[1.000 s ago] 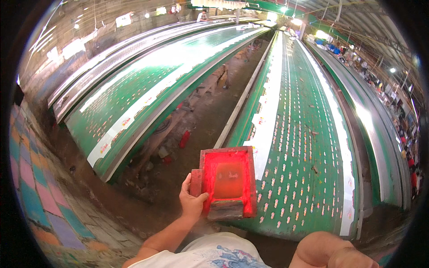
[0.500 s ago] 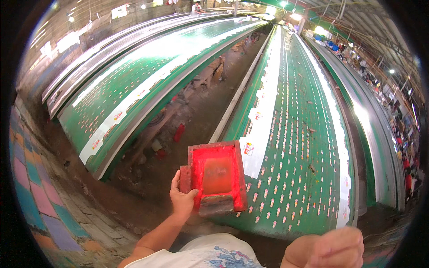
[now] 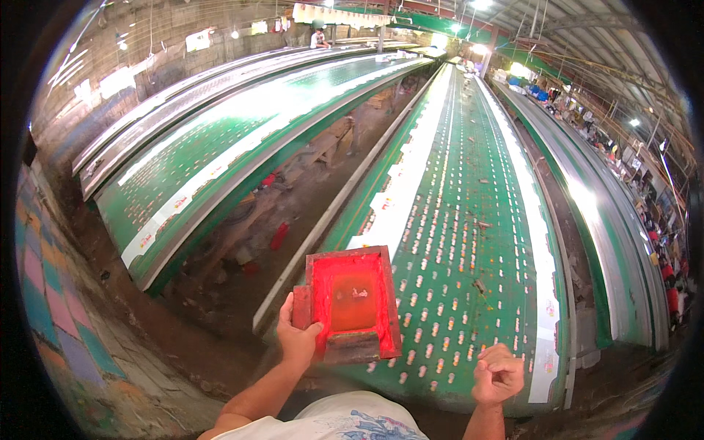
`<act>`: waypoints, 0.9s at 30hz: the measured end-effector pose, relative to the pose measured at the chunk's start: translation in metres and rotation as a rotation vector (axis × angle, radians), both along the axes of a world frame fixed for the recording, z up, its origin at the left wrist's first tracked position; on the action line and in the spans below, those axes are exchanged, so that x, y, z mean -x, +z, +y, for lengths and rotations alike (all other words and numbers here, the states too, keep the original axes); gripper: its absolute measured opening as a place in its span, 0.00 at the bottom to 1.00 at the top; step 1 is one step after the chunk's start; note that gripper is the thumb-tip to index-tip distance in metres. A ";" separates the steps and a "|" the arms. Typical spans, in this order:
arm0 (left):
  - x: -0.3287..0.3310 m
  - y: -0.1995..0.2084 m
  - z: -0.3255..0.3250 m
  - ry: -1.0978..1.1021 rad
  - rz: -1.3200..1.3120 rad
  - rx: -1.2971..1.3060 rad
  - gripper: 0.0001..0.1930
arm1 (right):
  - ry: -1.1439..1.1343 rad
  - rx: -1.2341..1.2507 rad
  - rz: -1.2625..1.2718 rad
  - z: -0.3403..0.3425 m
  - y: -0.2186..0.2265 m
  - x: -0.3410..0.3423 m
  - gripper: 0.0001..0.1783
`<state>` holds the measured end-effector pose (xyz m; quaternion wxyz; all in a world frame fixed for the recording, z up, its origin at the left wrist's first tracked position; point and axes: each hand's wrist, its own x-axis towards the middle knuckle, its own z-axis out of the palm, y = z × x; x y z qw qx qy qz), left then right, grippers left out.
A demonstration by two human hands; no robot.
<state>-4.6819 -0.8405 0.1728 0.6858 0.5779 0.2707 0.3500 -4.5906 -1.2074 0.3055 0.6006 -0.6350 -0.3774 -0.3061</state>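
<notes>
My left hand [image 3: 298, 339] is closed on the side block of a screen printing frame [image 3: 353, 302], thumb on the near face. Red ink coats the frame's inner walls and surrounds an orange-brown mesh window. It is held tilted over the near left corner of a long green printing table [image 3: 488, 257]. Rows of small pale and pink printed shapes cover the tabletop. Over the table's near right part, my right hand [image 3: 499, 374] is raised in a loose fist, with no object visible in it. White strips [image 3: 544, 345] run along the table's long sides.
A second long green table [image 3: 213, 139] stands to the left, across a dark aisle [image 3: 323, 194]. Another table [image 3: 587, 198] lies on the right. Far back, a person [image 3: 319, 39] is beside the left tables. Colored paving [image 3: 62, 308] is at lower left.
My right hand has come up and inward from the lower right edge, over the table. The frame stays in my left hand. My view has shifted, showing more of the far end.
</notes>
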 end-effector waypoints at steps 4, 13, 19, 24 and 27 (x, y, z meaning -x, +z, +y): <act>-0.006 0.000 -0.085 -0.005 0.022 0.033 0.53 | -0.019 -0.038 0.361 -0.097 -0.067 0.002 0.14; -0.008 0.017 -0.228 -0.152 0.074 -0.026 0.53 | -0.110 0.024 0.674 -0.220 -0.147 0.027 0.09; -0.021 0.011 -0.258 -0.240 0.050 -0.158 0.55 | -0.229 -0.087 0.753 -0.240 -0.150 0.034 0.15; -0.048 0.006 -0.284 -0.370 0.097 -0.134 0.53 | -0.317 -0.159 1.114 -0.252 -0.135 0.040 0.24; -0.046 -0.020 -0.302 -0.374 0.079 -0.111 0.52 | -0.216 -0.119 1.268 -0.257 -0.130 0.036 0.28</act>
